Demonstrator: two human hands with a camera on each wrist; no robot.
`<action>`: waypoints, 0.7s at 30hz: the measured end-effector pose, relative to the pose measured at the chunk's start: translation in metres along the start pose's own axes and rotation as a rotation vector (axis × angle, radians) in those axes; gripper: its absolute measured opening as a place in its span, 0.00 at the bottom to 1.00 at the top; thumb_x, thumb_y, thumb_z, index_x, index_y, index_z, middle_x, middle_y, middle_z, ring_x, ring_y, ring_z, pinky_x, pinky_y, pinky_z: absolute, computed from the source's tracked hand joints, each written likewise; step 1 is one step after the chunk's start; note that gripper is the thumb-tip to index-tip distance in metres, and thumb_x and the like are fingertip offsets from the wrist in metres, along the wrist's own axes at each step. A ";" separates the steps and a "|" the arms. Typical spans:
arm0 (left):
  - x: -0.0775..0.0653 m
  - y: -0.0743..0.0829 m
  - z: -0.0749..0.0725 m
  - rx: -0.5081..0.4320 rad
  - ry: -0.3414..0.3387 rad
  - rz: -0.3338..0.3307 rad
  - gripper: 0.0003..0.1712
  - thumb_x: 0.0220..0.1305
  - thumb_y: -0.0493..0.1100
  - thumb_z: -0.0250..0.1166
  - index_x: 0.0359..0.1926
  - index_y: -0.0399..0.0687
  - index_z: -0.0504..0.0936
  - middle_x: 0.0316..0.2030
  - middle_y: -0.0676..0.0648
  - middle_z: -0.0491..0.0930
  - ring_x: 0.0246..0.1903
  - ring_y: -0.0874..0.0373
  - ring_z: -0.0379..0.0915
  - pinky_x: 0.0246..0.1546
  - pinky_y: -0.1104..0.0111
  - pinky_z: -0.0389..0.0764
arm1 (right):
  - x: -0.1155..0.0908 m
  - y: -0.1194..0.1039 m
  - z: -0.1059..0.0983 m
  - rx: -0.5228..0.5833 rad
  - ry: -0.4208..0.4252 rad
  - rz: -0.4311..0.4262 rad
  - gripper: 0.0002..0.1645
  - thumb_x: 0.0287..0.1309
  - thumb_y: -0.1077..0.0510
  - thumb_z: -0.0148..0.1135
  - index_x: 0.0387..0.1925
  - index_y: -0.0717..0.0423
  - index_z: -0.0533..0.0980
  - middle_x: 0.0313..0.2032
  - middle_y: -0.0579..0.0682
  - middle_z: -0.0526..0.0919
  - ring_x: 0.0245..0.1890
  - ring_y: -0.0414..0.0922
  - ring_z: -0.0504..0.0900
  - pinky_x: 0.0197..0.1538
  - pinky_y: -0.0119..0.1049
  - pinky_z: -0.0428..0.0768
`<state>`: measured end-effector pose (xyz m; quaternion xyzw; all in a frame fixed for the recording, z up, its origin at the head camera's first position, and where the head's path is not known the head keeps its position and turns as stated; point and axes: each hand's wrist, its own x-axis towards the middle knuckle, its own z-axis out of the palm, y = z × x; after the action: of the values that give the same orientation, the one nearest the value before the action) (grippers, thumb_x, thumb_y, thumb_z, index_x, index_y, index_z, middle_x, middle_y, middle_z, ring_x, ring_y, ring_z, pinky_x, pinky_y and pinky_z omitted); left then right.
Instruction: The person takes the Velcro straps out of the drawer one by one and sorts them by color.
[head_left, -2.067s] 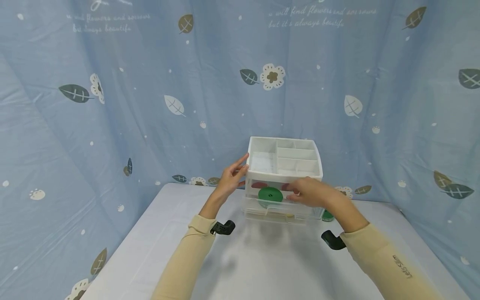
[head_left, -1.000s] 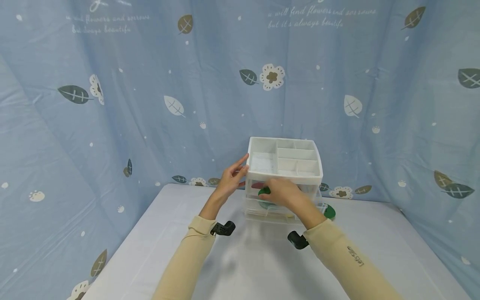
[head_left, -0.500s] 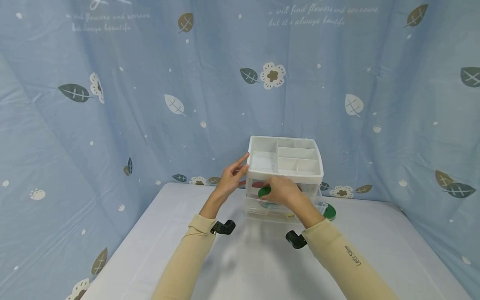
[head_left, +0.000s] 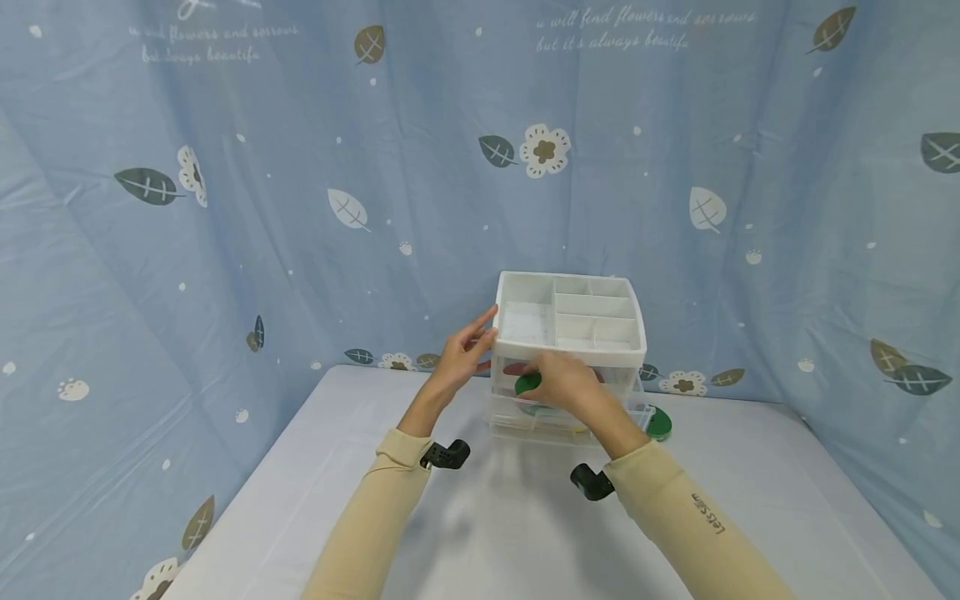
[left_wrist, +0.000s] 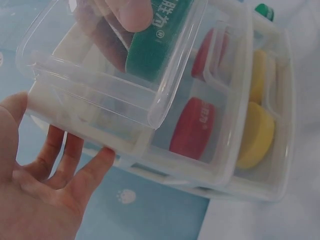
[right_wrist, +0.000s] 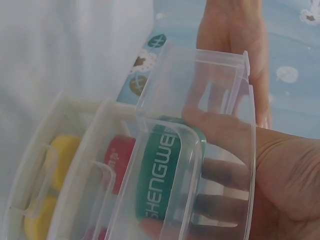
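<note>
A small white drawer unit (head_left: 527, 323) stands at the back of the table, its clear top drawer (right_wrist: 220, 57) pulled out. Inside that drawer my right hand (head_left: 564, 382) holds a green roll (right_wrist: 162, 167) with white lettering, thumb on one side and fingers on the other. My left hand (head_left: 456, 360) rests against the unit's left side, fingers spread, as the left wrist view (left_wrist: 60, 185) also shows. Red rolls (left_wrist: 194, 129) lie in the drawer below, and yellow rolls (left_wrist: 256, 137) in the lowest one. The right hand covers much of the green roll in the head view.
Another green round piece (head_left: 659, 423) lies on the white-covered table (head_left: 525, 533) at the unit's right. Divided compartments (head_left: 596, 321) form the unit's top. A blue patterned curtain (head_left: 420, 167) hangs right behind it.
Over the two seconds my right hand has moved left from beside the green roll and taken hold of it. My left hand has stayed at the unit's side. Little differs in the last half second.
</note>
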<state>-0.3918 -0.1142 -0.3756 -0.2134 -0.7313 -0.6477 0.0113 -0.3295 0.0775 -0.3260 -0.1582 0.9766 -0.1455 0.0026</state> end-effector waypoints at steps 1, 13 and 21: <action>0.000 0.000 0.000 -0.006 -0.002 0.002 0.27 0.73 0.56 0.54 0.71 0.78 0.63 0.61 0.40 0.73 0.63 0.44 0.71 0.60 0.45 0.77 | 0.000 0.000 0.000 -0.002 0.000 0.003 0.24 0.53 0.45 0.74 0.49 0.51 0.84 0.47 0.48 0.87 0.35 0.41 0.81 0.40 0.37 0.83; -0.001 0.002 0.001 0.011 0.003 0.002 0.27 0.74 0.56 0.54 0.70 0.80 0.63 0.59 0.42 0.74 0.62 0.47 0.72 0.59 0.48 0.79 | -0.006 -0.001 -0.004 -0.005 0.034 0.048 0.24 0.53 0.42 0.73 0.48 0.49 0.85 0.46 0.48 0.87 0.38 0.44 0.83 0.40 0.41 0.84; -0.002 0.000 0.001 -0.002 0.000 -0.002 0.27 0.73 0.57 0.54 0.70 0.81 0.63 0.60 0.43 0.74 0.62 0.47 0.72 0.60 0.47 0.78 | -0.012 -0.002 -0.008 0.061 0.059 0.069 0.24 0.52 0.42 0.74 0.46 0.51 0.85 0.43 0.50 0.89 0.36 0.45 0.85 0.39 0.42 0.84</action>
<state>-0.3902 -0.1141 -0.3765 -0.2125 -0.7309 -0.6485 0.0104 -0.3179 0.0818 -0.3187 -0.1198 0.9763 -0.1797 -0.0162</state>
